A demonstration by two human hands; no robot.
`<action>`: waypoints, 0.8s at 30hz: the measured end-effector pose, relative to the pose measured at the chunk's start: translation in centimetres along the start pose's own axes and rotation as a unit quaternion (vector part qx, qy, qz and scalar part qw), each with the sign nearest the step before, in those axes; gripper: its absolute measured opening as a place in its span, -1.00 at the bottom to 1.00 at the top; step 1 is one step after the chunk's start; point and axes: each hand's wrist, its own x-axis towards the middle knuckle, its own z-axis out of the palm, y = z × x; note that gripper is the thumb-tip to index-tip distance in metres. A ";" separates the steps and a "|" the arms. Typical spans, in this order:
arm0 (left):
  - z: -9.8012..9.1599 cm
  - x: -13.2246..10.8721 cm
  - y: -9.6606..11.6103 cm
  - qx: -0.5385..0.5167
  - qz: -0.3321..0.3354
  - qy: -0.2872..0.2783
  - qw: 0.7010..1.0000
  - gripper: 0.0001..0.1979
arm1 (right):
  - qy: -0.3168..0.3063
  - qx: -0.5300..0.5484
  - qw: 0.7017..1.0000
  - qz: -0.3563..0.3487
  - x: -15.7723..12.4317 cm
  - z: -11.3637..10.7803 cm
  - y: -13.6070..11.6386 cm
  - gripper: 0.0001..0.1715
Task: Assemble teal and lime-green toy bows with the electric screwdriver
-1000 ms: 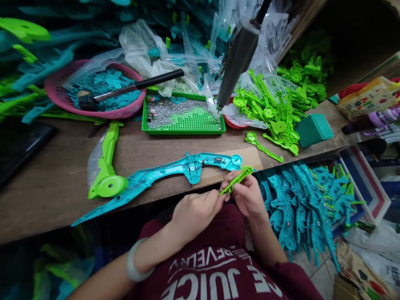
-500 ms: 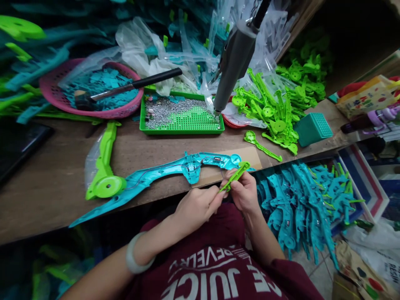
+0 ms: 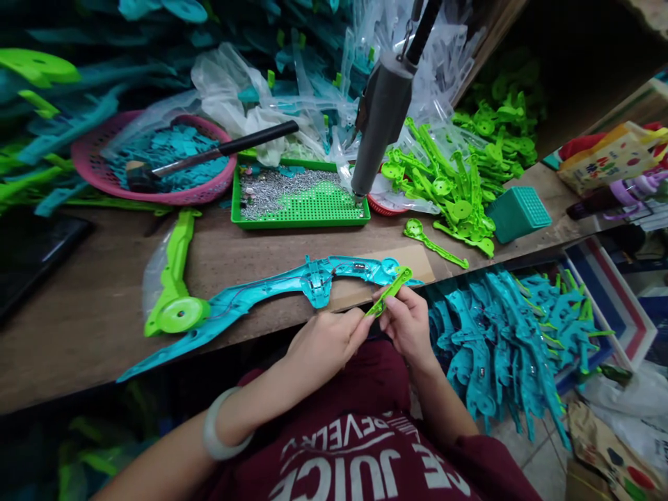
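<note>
A green plastic arm piece [image 3: 392, 289] is held between my two hands, tilted up to the right over the bench edge. My left hand [image 3: 334, 341] pinches its lower end, with the fingers closed. At its middle, my right hand [image 3: 408, 321] grips it between thumb and fingers. Just behind lies a blue plastic bow-shaped half shell [image 3: 276, 282], its inner side up, with a thin wire and a small metal part in it. A green arm with a round disc [image 3: 180, 314] is joined to the shell's left end, and a clear plastic piece [image 3: 156, 282] sits beside that arm.
A grey electric screwdriver [image 3: 383, 115] hangs over a green tray [image 3: 303, 223] of screws. To the left, a hammer [image 3: 229, 146] rests across a pink basket [image 3: 83, 149] of blue pieces. Green arm pieces [image 3: 462, 202] are heaped at right; blue shells [image 3: 495, 334] stack below the bench.
The green arm piece has turned slightly in my hands, showing more of its inner side. Both hands keep hold of it. The view has shifted a little.
</note>
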 end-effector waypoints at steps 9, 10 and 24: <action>-0.6 2.2 0.0 0.076 0.034 -0.019 0.996 -0.60 | -0.040 -0.024 0.996 -0.075 1.4 -1.0 1.0 -0.63; -1.3 2.9 0.2 0.074 0.060 -0.027 0.995 -0.61 | -0.076 -0.034 0.993 -0.084 1.6 -1.6 0.0 -0.64; 2.1 8.3 2.5 -0.281 0.055 0.176 0.942 -0.62 | 0.206 -0.079 0.855 -0.469 7.7 -1.9 -15.3 -0.77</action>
